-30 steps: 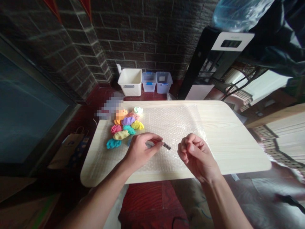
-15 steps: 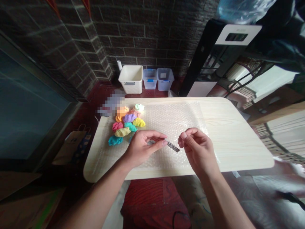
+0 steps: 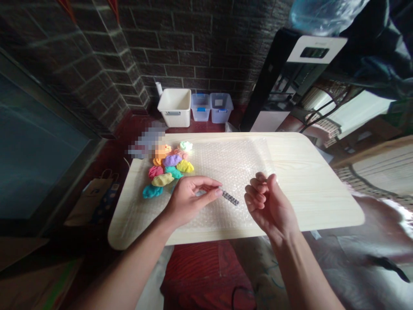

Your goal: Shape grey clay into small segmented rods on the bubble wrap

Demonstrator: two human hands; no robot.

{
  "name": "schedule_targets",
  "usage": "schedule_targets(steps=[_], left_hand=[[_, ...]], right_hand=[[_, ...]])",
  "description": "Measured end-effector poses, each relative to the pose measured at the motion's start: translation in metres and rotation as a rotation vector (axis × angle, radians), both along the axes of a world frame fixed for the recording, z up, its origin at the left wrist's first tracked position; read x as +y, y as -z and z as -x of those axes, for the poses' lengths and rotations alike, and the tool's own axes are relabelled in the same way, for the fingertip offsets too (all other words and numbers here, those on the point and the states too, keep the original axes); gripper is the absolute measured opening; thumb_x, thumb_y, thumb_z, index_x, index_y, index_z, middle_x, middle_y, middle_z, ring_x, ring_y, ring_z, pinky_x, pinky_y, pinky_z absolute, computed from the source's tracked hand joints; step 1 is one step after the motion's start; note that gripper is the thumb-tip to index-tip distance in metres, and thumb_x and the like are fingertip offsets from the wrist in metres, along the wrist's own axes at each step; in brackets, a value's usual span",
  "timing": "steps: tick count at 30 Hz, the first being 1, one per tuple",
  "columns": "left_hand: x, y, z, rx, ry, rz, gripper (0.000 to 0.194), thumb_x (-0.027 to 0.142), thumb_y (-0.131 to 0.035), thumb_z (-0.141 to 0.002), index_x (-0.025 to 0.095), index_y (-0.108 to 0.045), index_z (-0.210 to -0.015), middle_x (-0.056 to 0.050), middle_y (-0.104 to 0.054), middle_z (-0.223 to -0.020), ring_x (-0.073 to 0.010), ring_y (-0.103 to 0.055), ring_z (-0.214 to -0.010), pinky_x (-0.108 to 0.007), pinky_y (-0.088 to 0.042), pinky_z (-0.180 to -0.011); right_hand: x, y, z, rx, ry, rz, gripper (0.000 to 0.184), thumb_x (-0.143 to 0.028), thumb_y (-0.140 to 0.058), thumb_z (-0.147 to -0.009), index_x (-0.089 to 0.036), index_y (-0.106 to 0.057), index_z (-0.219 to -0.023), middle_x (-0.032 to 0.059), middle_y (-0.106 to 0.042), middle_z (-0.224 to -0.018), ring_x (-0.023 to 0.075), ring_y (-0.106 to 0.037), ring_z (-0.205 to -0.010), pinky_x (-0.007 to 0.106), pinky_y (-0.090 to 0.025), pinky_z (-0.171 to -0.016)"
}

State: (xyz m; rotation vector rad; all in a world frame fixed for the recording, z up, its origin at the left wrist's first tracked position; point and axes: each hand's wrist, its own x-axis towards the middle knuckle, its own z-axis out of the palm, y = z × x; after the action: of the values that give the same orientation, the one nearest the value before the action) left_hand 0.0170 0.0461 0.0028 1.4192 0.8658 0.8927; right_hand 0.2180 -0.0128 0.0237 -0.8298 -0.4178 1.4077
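Pinched between the thumb and fingers of my left hand (image 3: 190, 196) is one end of a short grey braided strip (image 3: 230, 197), which looks like modelling clay. Its free end points right and slightly down, above the bubble wrap (image 3: 216, 159). To the right of it, apart from the strip, is my right hand (image 3: 272, 202), palm turned inward, with curled fingers and the thumb against the index finger. Whatever those fingertips hold, if anything, is too small to make out. Beyond my left hand lie several soft lumps, among them a yellow lump (image 3: 185, 166) and a purple lump (image 3: 172, 160).
Under the bubble wrap is a pale wooden table (image 3: 309, 185) with rounded corners. Behind it stand a cream bin (image 3: 175, 118), two clear plastic boxes (image 3: 221, 113) and a water dispenser (image 3: 269, 120). On the floor at the left is a paper bag (image 3: 88, 200).
My right hand has moved slightly right, away from the strip, and rolled so its curled fingers and palm show. My left hand keeps its pinch. The whole view has shifted slightly.
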Motion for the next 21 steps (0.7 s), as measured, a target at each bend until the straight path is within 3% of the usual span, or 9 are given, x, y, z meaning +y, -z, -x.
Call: schedule_targets(steps=[5,8,12,14,18,21], left_hand=[[0.000,0.001,0.000,0.014,0.004,-0.010,0.020,0.029,-0.083,-0.082,0.016,-0.083,-0.097,-0.009,-0.083,-0.092,-0.0209,-0.078,-0.085,-0.030,-0.063,-0.079],[-0.001,0.001,0.000,0.006,0.007,-0.006,0.019,0.028,-0.084,-0.082,0.016,-0.083,-0.097,-0.008,-0.083,-0.093,-0.0203,-0.079,-0.086,-0.028,-0.063,-0.078],[-0.001,0.002,0.000,-0.004,0.038,0.000,0.016,0.027,-0.084,-0.083,0.018,-0.083,-0.097,-0.007,-0.083,-0.094,-0.0188,-0.078,-0.087,-0.025,-0.061,-0.078],[-0.002,0.001,-0.001,-0.004,0.050,-0.002,0.016,0.027,-0.084,-0.084,0.018,-0.083,-0.097,-0.006,-0.084,-0.094,-0.0182,-0.078,-0.088,-0.025,-0.061,-0.079],[-0.001,0.002,-0.001,-0.007,0.047,-0.010,0.016,0.027,-0.084,-0.084,0.018,-0.083,-0.097,-0.006,-0.084,-0.095,-0.0183,-0.078,-0.088,-0.025,-0.060,-0.080],[0.001,0.002,0.000,-0.003,0.034,-0.006,0.017,0.027,-0.084,-0.083,0.017,-0.083,-0.097,-0.007,-0.083,-0.095,-0.0193,-0.078,-0.088,-0.026,-0.061,-0.080]], right_hand=[[0.001,0.002,0.001,-0.081,0.009,-0.066,0.029,-0.036,-0.097,-0.068,-0.027,-0.072,-0.080,-0.0037,-0.058,-0.070,0.0130,-0.052,-0.061,0.024,-0.045,-0.051],[0.000,0.003,0.004,-0.137,0.033,-0.048,0.022,-0.041,-0.088,-0.080,-0.024,-0.075,-0.081,-0.0022,-0.058,-0.068,0.0129,-0.050,-0.060,0.026,-0.042,-0.053],[-0.001,0.004,0.013,-0.290,0.123,-0.087,0.041,-0.044,-0.073,-0.096,-0.021,-0.062,-0.064,-0.0022,-0.050,-0.059,0.0126,-0.043,-0.056,0.028,-0.033,-0.052],[-0.002,0.005,0.017,-0.389,0.133,-0.117,0.041,-0.042,-0.071,-0.098,-0.021,-0.062,-0.065,-0.0021,-0.050,-0.060,0.0132,-0.044,-0.059,0.029,-0.034,-0.056],[0.000,0.005,0.016,-0.400,0.149,-0.112,0.016,-0.032,-0.086,-0.085,-0.022,-0.074,-0.082,-0.0018,-0.059,-0.069,0.0135,-0.050,-0.065,0.028,-0.041,-0.062],[0.002,0.005,0.013,-0.310,0.169,-0.059,0.019,-0.031,-0.091,-0.077,-0.022,-0.080,-0.090,0.0018,-0.070,-0.081,0.0149,-0.058,-0.072,0.029,-0.048,-0.068]])
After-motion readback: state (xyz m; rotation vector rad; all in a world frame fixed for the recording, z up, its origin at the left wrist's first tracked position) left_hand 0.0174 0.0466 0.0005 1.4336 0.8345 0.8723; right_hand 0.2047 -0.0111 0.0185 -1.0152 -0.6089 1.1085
